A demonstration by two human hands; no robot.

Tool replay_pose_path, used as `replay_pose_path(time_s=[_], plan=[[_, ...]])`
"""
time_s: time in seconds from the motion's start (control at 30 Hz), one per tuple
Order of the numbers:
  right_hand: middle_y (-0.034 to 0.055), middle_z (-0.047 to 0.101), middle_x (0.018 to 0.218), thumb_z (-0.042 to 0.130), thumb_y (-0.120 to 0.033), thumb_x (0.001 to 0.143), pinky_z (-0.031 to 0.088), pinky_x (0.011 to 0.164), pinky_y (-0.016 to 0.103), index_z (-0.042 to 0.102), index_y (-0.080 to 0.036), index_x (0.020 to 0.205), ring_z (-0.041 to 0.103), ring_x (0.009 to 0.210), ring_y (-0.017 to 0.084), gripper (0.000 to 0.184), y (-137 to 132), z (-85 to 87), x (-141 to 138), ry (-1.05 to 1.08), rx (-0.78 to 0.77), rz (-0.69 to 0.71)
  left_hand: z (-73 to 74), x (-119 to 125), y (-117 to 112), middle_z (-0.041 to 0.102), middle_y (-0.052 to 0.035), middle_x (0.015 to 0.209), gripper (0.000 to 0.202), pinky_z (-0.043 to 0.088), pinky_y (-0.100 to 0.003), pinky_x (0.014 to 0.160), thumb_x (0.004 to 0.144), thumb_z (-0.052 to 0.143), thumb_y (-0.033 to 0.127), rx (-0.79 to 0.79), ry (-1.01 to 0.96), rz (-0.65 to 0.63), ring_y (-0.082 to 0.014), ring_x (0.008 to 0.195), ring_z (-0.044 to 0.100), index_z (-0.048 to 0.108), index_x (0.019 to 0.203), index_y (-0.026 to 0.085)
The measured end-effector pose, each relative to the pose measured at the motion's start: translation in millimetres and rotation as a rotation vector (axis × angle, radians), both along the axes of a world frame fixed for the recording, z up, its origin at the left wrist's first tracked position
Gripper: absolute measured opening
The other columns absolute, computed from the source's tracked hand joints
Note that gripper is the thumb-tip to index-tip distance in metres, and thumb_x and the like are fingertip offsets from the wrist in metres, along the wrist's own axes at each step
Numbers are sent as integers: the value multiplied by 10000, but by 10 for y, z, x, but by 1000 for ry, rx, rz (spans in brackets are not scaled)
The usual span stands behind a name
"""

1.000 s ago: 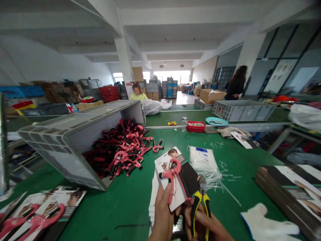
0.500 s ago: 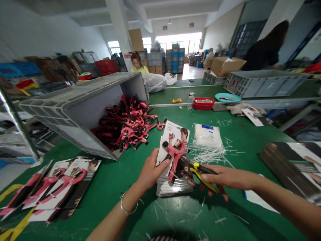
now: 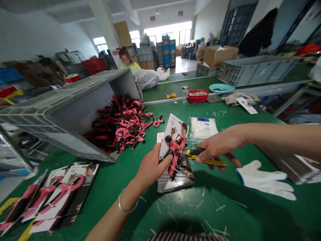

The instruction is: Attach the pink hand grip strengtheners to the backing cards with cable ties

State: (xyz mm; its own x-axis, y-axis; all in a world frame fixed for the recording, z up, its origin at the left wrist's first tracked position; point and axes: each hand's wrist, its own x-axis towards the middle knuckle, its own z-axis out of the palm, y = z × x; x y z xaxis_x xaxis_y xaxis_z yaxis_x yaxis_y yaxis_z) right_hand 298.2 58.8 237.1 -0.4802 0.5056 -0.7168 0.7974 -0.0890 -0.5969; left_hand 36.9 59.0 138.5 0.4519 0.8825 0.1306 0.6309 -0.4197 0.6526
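Observation:
My left hand (image 3: pixel 151 167) is closed on a printed card (image 3: pixel 167 130) with a pink-and-black hand grip exerciser (image 3: pixel 173 144) lying on its front, thumb pressed over one handle. A thin white cable tie (image 3: pixel 171 166) crosses the exerciser's handles. Beneath is a stack of more cards (image 3: pixel 167 187). In my right hand (image 3: pixel 220 145) are yellow-and-black pliers (image 3: pixel 217 163), their jaws pointing left at the exerciser's right handle. Whether the jaws touch the tie is too small to tell.
A tipped grey crate (image 3: pixel 57 110) spills pink exercisers (image 3: pixel 125 125) at left. Carded exercisers (image 3: pixel 66 190) lie front left. Behind the cards are a bag of cable ties (image 3: pixel 203 127), a red tray (image 3: pixel 198 97) and a jar (image 3: pixel 185 94). A white glove (image 3: pixel 263 179) lies right.
My right hand and the pliers have moved up, the pliers now lying more level with their jaws beside the exerciser. The view has shifted, showing the whole glove. My left hand keeps its hold.

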Motion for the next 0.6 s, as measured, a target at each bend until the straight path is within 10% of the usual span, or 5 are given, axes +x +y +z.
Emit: replay_pose_path(time_s=[0.17,0.33,0.47,0.6], plan=[[73,661,752,642,-548,795,491,371,286,614,-177,866,677,623,249,378,125,228,-143,-209,-263,-38,49,80,-22,693,-80,1029,453,478,-329,753,904,525,421,33,30,-10,-252,879,666,467,1291,193],[44,630,721,564,-540,851,395,368,227,581,-177,918,615,543,178,370,53,78,-140,-100,-220,-42,15,42,-18,700,-78,1008,472,479,-338,771,896,541,433,5,-24,-8,-253,874,663,475,1297,191],[1,572,648,481,-499,902,340,408,213,570,-167,914,510,472,115,344,-87,-293,-57,-12,-10,-81,-114,4,23,708,-48,969,411,481,-319,772,860,604,434,-117,-234,22,-232,858,655,560,1191,197],[46,634,695,491,-392,894,454,581,300,595,-165,888,588,578,173,250,-325,-607,-20,-104,517,105,-352,48,85,713,-57,1036,396,495,-307,792,802,678,404,-349,-597,81,-227,912,657,615,1118,174]])
